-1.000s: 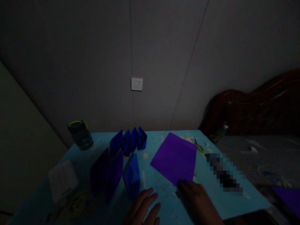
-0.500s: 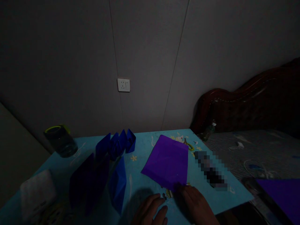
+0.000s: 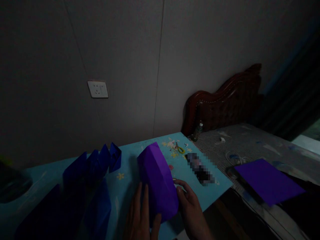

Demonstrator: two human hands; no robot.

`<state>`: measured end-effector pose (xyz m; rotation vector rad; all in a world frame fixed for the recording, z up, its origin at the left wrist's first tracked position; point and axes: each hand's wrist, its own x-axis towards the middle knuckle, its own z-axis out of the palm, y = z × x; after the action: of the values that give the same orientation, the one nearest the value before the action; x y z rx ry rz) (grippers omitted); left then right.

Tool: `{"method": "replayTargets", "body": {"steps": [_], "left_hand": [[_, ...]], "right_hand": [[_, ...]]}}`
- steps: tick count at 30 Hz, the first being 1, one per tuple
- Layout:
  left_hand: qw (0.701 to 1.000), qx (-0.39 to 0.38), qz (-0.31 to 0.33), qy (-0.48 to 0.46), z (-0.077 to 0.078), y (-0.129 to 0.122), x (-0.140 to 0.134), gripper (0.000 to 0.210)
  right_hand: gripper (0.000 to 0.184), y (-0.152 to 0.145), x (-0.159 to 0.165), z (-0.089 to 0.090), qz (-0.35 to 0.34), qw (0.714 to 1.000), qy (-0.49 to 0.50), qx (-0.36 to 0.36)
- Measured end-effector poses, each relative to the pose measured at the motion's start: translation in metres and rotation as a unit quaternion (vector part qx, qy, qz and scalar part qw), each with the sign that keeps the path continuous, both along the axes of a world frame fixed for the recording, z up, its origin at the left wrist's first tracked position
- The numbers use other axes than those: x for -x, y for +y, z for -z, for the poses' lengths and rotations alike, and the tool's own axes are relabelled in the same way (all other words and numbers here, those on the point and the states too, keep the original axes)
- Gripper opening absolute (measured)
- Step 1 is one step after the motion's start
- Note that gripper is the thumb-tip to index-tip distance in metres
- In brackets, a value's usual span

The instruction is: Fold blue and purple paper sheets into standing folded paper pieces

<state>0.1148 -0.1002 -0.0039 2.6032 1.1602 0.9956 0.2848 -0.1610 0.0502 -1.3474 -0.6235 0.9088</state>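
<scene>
A folded sheet of purple paper (image 3: 158,180) stands tilted over the tabletop in front of me, creased lengthwise. My left hand (image 3: 141,215) holds its left side and near edge, with long fingers laid along the paper and the thumb at the bottom. At the right edge, my right hand (image 3: 190,208) grips the paper with bent fingers and thumb; the exact fingertip contact is partly hidden. Several dark blue folded paper pieces (image 3: 92,163) stand in a row to the left. Closer to me is another blue folded piece (image 3: 98,210), in deep shadow.
The light-blue table (image 3: 130,186) carries yellow-handled scissors (image 3: 180,150) and a pixelated flat object (image 3: 200,168). A dark cup (image 3: 13,181) is at the far left. On the bed to the right lie a purple sheet (image 3: 268,180) and a bottle (image 3: 197,131).
The purple paper has gone from lying nearly flat to being lifted and folded over between both hands. My left hand has come onto it. The view has swung right.
</scene>
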Motion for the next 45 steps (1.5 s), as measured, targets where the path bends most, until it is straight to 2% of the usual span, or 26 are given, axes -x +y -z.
{"method": "replayTargets", "body": {"steps": [2, 5, 8, 10, 13, 16, 20, 22, 25, 27, 28, 32, 36, 38, 39, 42, 45], "left_hand": [[1.000, 0.013, -0.002, 0.002, 0.009, 0.006, -0.004, 0.072], [1.000, 0.013, 0.003, 0.008, 0.025, 0.013, -0.010, 0.082], [0.999, -0.014, -0.011, 0.031, 0.038, 0.016, -0.018, 0.089], [0.997, -0.027, -0.030, 0.060, 0.040, 0.015, -0.022, 0.082], [0.992, -0.017, -0.054, 0.112, 0.033, 0.012, -0.029, 0.066], [0.986, 0.012, -0.056, 0.154, 0.020, 0.008, -0.035, 0.054], [0.983, 0.020, -0.043, 0.176, 0.012, 0.008, -0.038, 0.046], [0.982, 0.028, -0.017, 0.188, 0.012, 0.010, -0.034, 0.047], [0.974, 0.051, 0.067, 0.211, 0.012, 0.017, -0.019, 0.046], [0.965, 0.054, 0.118, 0.228, 0.009, 0.022, -0.005, 0.042], [0.963, 0.047, 0.123, 0.234, 0.006, 0.024, 0.002, 0.040], [0.968, -0.016, 0.047, 0.245, -0.006, 0.024, 0.017, 0.030], [0.977, -0.050, 0.015, 0.205, -0.003, 0.011, 0.010, 0.027], [0.981, -0.040, 0.020, 0.190, 0.003, 0.003, 0.003, 0.028], [0.982, -0.028, 0.021, 0.188, 0.006, 0.000, 0.000, 0.029], [0.980, 0.016, 0.014, 0.196, 0.014, -0.004, -0.004, 0.039], [0.980, 0.035, 0.006, 0.197, 0.020, -0.002, -0.002, 0.046]], "right_hand": [[0.052, 0.005, 0.001, 0.010, -0.011, 0.997, 0.079, -0.001], [0.054, 0.009, -0.004, 0.026, 0.000, 0.997, 0.081, -0.007], [0.046, 0.008, -0.014, 0.038, 0.002, 0.999, -0.041, -0.019], [0.038, 0.004, -0.023, 0.045, 0.002, 0.987, -0.157, -0.015], [0.032, -0.004, -0.036, 0.055, -0.009, 0.947, -0.321, 0.015], [0.034, -0.010, -0.049, 0.062, -0.036, 0.886, -0.459, 0.053], [0.034, -0.011, -0.062, 0.055, -0.021, 0.802, -0.594, 0.055], [0.034, -0.007, -0.065, 0.042, -0.077, 0.783, -0.617, 0.031], [0.034, 0.004, -0.065, 0.022, -0.197, 0.759, -0.621, -0.001], [0.034, 0.014, -0.063, 0.014, -0.243, 0.744, -0.622, -0.007], [0.034, 0.020, -0.062, 0.014, -0.255, 0.738, -0.624, -0.007], [0.034, 0.036, -0.049, 0.028, -0.266, 0.707, -0.655, 0.016], [0.040, 0.035, -0.018, 0.044, -0.195, 0.674, -0.706, 0.101], [0.039, 0.031, -0.001, 0.045, -0.158, 0.672, -0.712, 0.130], [0.036, 0.029, 0.004, 0.044, -0.150, 0.680, -0.705, 0.133], [0.029, 0.028, 0.002, 0.037, -0.149, 0.727, -0.660, 0.114], [0.030, 0.034, -0.022, 0.033, -0.116, 0.772, -0.616, 0.107]]}}
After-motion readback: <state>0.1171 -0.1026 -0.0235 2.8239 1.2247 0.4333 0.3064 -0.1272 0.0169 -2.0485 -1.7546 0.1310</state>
